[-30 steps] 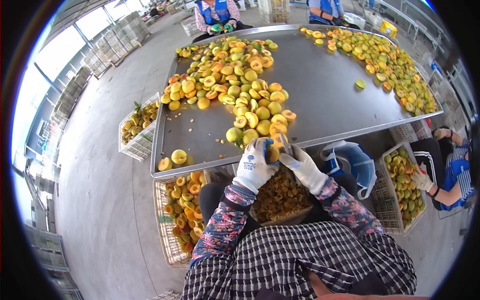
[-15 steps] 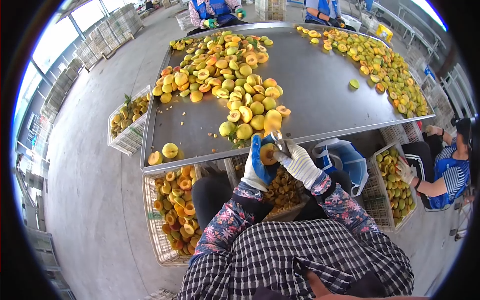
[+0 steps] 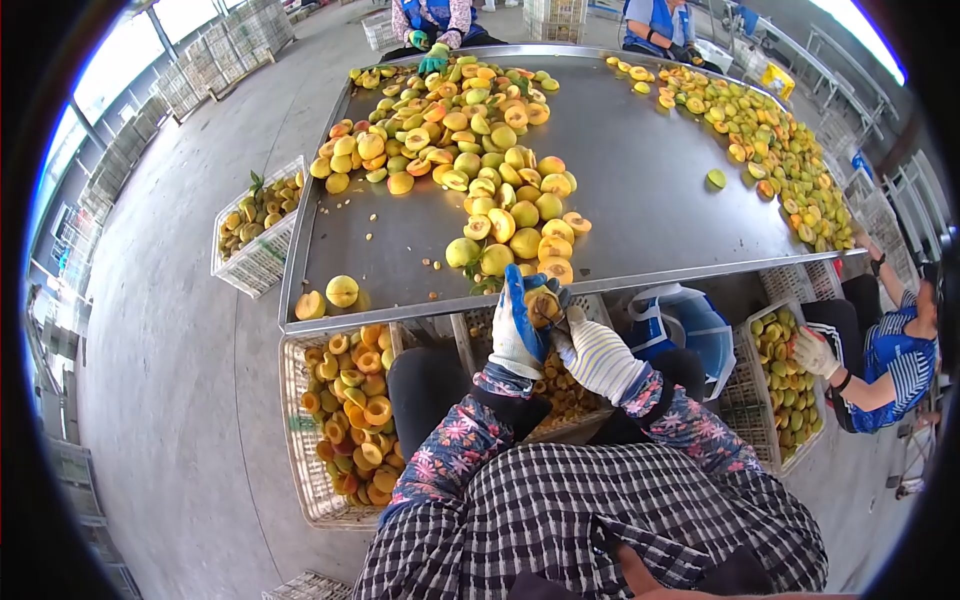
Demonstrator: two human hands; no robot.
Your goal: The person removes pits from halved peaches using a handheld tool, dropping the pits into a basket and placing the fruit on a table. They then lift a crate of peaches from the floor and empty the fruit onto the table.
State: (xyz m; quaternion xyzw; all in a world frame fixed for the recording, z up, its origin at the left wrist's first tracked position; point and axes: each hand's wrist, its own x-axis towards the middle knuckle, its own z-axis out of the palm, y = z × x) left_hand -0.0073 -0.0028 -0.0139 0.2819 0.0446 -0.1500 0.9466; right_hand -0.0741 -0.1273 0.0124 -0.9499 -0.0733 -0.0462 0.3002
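Observation:
My left hand [image 3: 518, 325], in a white and blue glove, is wrapped round a peach half [image 3: 543, 307] just off the table's front edge. My right hand [image 3: 596, 352], in a striped white glove, is closed on a metal tool [image 3: 563, 297] held against the fruit; much of the tool is hidden. Beyond my hands, halved peaches [image 3: 525, 241] lie in a long heap on the metal table [image 3: 640, 190]. Under my hands stands a crate of peach pieces [image 3: 565, 395].
A crate of peach halves [image 3: 300, 440] stands left of my knees, another crate [image 3: 250, 262] beyond it. At the right are a blue bucket [image 3: 705, 335], a crate [image 3: 757, 400] and a co-worker [image 3: 885, 350]. Two people sit across the table. A second peach heap [image 3: 790, 160] lies at the right.
My left hand has turned the peach half, and the tool now sits lower and closer against it. The co-worker at the right has stretched an arm to the table. The view has shifted slightly.

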